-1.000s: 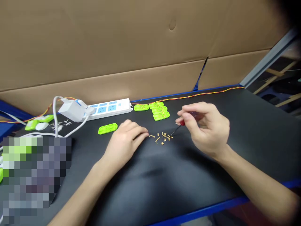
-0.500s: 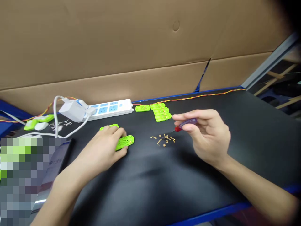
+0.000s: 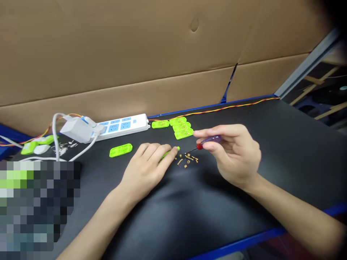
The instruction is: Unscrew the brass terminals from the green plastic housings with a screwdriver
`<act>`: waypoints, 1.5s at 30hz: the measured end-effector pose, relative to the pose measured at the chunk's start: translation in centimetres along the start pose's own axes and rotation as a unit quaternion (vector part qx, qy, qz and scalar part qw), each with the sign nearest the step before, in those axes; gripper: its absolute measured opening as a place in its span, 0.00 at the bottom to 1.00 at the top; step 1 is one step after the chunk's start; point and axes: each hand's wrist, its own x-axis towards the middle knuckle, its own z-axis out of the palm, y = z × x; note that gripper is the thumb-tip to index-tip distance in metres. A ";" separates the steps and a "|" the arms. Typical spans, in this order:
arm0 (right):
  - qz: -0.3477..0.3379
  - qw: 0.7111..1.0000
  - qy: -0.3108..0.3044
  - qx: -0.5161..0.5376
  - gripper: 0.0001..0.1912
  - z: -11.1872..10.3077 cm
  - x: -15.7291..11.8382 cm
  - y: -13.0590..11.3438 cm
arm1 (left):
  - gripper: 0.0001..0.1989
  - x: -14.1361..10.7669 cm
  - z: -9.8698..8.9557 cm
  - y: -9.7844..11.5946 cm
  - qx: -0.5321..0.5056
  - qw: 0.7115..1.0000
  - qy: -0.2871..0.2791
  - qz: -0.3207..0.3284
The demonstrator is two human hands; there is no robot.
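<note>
Evidently, a light shell in one hand and a fine tool in the other

Well, from the head view, the only one there is, I see both hands at work over a black tabletop point(image 3: 282, 155). The left hand point(image 3: 150, 162) lies back-up, its fingers bent together over a green shell point(image 3: 178, 148), so that only a tip and a sliver between the fingers show. They appear clamped on it, though the thumb is hidden and I cannot tell how firmly. The shell sits just beside a scatter of gold-coloured metal pieces point(image 3: 189, 156).

The right hand point(image 3: 238, 153) pinches a screwdriver point(image 3: 213, 139) by its purple handle, thumb and forefinger closed on it near the red collar. The thin shaft slopes down to the pieces; whether its tip touches one, I cannot tell.

The shell looks to me like thin moulded plastic: light, stiff, a bit slick, and easily pushed about. I would hold it by its long outer edges, leaving the hollow face free. Another green shell point(image 3: 120, 150) lies apart on the left and shows those edges well. The metal pieces seem hard but tiny, the thin strips perhaps bendable, so the tool's tip suits them better than fingertips. The screwdriver should feel light, its thick handle the natural grip.
</note>
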 end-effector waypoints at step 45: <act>-0.050 0.998 0.003 -0.048 0.12 -0.5 0.5 0.7 | 0.19 -8.1 0.0 -9.8 -0.148 0.940 -0.199 -0.236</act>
